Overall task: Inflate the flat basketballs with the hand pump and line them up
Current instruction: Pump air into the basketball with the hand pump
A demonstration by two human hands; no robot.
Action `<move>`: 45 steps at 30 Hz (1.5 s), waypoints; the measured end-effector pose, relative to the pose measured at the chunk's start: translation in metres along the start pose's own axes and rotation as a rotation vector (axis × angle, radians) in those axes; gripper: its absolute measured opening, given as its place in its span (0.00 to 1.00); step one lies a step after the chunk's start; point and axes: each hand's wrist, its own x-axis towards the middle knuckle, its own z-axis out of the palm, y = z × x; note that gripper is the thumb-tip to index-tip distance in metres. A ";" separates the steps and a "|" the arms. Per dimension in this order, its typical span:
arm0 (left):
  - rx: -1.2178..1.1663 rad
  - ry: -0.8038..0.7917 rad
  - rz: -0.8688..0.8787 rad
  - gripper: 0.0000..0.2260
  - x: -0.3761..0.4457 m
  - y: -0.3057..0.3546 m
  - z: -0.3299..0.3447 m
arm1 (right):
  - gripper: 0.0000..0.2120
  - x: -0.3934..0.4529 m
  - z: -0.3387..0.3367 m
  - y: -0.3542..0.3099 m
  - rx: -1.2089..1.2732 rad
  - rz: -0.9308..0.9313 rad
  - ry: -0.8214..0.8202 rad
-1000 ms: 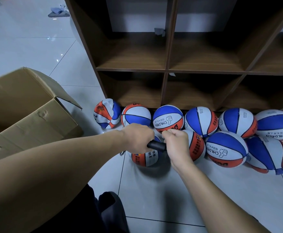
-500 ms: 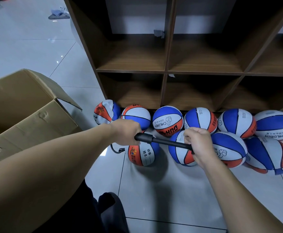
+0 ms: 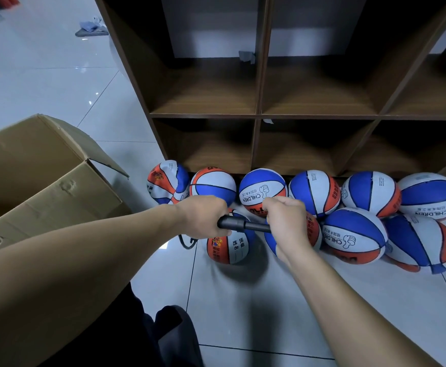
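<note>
Six round balls (image 3: pixel 263 190) already line the shelf (image 3: pixel 259 115) foot in mid-frame; three more sit in front. The left hand (image 3: pixel 203 217) grips the pump (image 3: pixel 239 224) barrel, the right hand (image 3: pixel 285 223) its handle, over the ball (image 3: pixel 230 246) being filled. Pumping seems unfinished. Pale floor tiles (image 3: pixel 243 300); an open cardboard box (image 3: pixel 39 181) stands at left.

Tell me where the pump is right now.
In the head view, centre frame, the pump is held roughly level between the left hand and right hand, above the ball on the floor, in front of the shelf.
</note>
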 end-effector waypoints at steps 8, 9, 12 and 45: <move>0.084 0.012 0.055 0.18 0.000 0.016 0.000 | 0.21 -0.015 0.016 0.010 0.046 0.032 -0.005; 0.089 0.015 0.063 0.18 0.001 0.018 0.001 | 0.20 -0.016 0.017 0.011 0.051 0.029 -0.009; 0.089 0.013 0.066 0.17 0.001 0.024 0.004 | 0.18 -0.016 0.020 0.014 0.048 0.022 -0.003; 0.050 0.026 -0.050 0.18 0.004 -0.004 -0.002 | 0.23 0.018 -0.015 -0.001 0.040 0.091 -0.080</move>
